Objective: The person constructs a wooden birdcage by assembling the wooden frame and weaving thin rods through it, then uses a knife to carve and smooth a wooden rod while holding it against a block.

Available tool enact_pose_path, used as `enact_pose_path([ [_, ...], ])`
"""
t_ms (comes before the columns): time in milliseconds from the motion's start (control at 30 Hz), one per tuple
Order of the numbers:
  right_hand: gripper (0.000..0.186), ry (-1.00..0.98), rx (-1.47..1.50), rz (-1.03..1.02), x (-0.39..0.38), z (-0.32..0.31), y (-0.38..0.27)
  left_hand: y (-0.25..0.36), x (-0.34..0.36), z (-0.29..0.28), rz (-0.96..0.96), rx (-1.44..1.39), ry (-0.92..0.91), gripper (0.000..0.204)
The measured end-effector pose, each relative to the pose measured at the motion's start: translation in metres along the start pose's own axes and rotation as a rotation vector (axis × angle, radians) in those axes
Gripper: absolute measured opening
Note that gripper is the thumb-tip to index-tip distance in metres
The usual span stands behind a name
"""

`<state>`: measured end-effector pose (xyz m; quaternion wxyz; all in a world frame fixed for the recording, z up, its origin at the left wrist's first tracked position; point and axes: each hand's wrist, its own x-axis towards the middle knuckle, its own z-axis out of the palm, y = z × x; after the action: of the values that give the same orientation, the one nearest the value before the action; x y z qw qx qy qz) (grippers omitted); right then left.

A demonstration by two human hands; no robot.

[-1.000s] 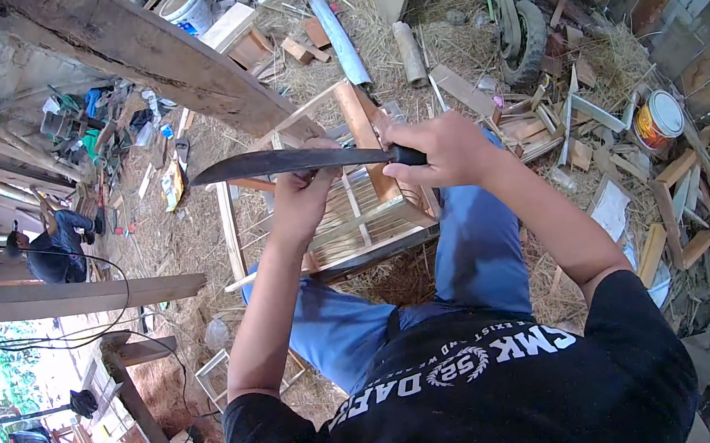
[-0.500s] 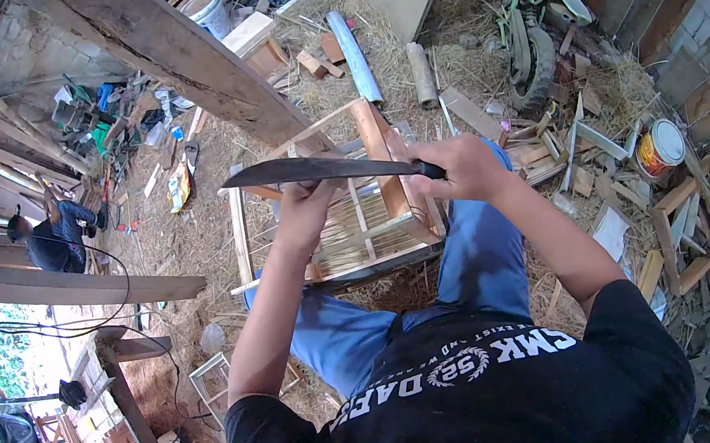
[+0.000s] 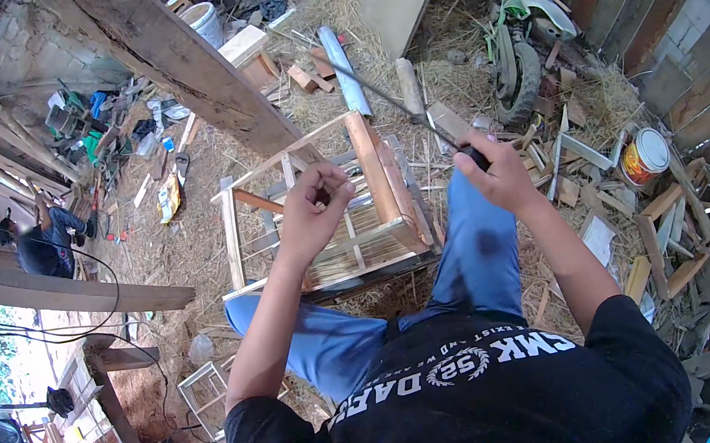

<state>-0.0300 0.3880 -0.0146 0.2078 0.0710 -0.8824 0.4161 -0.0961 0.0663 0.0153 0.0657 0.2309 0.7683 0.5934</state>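
My right hand (image 3: 501,176) grips a machete (image 3: 386,97) by its black handle, out to the right of the wooden frame. The blade is seen nearly edge-on and points up and to the left. Over the frame, my left hand (image 3: 310,220) is raised with its fingers curled toward the thumb. Something small seems to sit in them, too small to make out. A cage-like wooden frame (image 3: 380,175) with thin sticks set between its bars stands between my knees, below both hands.
A thick wooden post (image 3: 187,57) leans beyond the frame. Wood scraps, a pale tube (image 3: 343,73) and a green motorbike (image 3: 525,1) lie or stand farther off. A paint bucket (image 3: 646,152) is at right. Another person (image 3: 44,241) sits far left by a beam (image 3: 65,284).
The machete has swung from lying level across both hands to pointing away, held by my right hand alone. My left hand has come off the blade and curled above the frame.
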Motion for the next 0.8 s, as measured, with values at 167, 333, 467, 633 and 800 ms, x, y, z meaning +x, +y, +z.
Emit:
enact_pose_path([
  [167, 0.038, -0.16, 0.07, 0.044, -0.015, 0.005, -0.038, 0.007, -0.008, 0.01, 0.086, 0.284, 0.113, 0.009],
  [333, 0.037, -0.455, 0.59, 0.484, -0.026, 0.013, -0.074, 0.011, -0.009, 0.015, 0.111, 0.286, 0.181, 0.011],
  [467, 0.04, -0.455, 0.876, 0.647, -0.03, 0.024, -0.093, 0.002, -0.008, 0.012, 0.063, 0.225, 0.172, 0.011],
  [633, 0.038, -0.461, 1.042, 0.729, -0.028, 0.036, -0.112, -0.003, -0.007, 0.007, 0.082, 0.15, 0.137, 0.012],
  [800, 0.035, -0.466, 1.173, 0.776, -0.03, 0.048, -0.115, -0.006, -0.009, 0.002, 0.042, 0.123, 0.08, 0.014],
])
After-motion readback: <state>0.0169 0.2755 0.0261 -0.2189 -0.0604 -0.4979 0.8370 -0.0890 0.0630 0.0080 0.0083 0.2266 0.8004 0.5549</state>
